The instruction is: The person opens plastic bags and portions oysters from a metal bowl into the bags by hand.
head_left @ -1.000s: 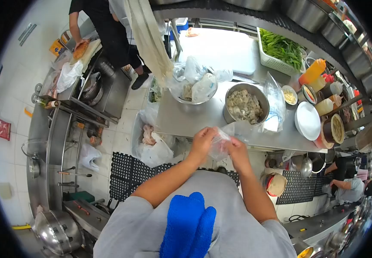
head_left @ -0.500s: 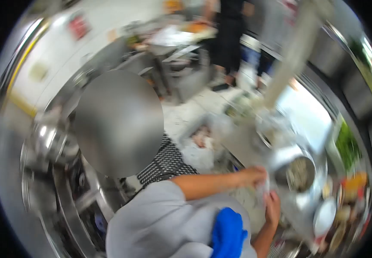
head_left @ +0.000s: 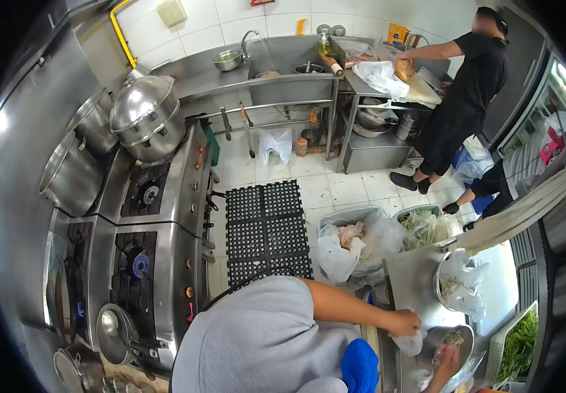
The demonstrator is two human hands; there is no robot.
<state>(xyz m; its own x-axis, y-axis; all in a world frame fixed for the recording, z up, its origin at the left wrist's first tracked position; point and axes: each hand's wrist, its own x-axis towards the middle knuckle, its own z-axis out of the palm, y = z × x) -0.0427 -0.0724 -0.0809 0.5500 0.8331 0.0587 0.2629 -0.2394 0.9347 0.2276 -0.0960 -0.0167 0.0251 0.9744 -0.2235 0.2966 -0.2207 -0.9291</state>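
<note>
My left hand (head_left: 403, 322) is closed on a clear plastic bag (head_left: 409, 342), which hangs at the edge of the steel counter (head_left: 397, 288). My right hand (head_left: 448, 359) is over the near rim of a steel pot (head_left: 466, 337) with greyish food pieces inside. Its fingers show only partly, and whether they hold anything is unclear. Beyond the pot stands a steel bowl (head_left: 438, 283) with plastic bags (head_left: 464, 281) in and over it. A blue cloth (head_left: 360, 367) hangs at my front.
A stove (head_left: 179, 249) with large steamers is at left, a sink (head_left: 296, 69) at the back. A person in black (head_left: 469, 85) handles food at a side table; another person (head_left: 525, 164) bends at right. Lined bins (head_left: 387, 236) stand beside the counter; greens (head_left: 520, 347) fill a basket.
The view has swung left toward the stove and sink. My hands, earlier close together at the clear bag, are now apart: the left keeps the bag, the right is over the pot.
</note>
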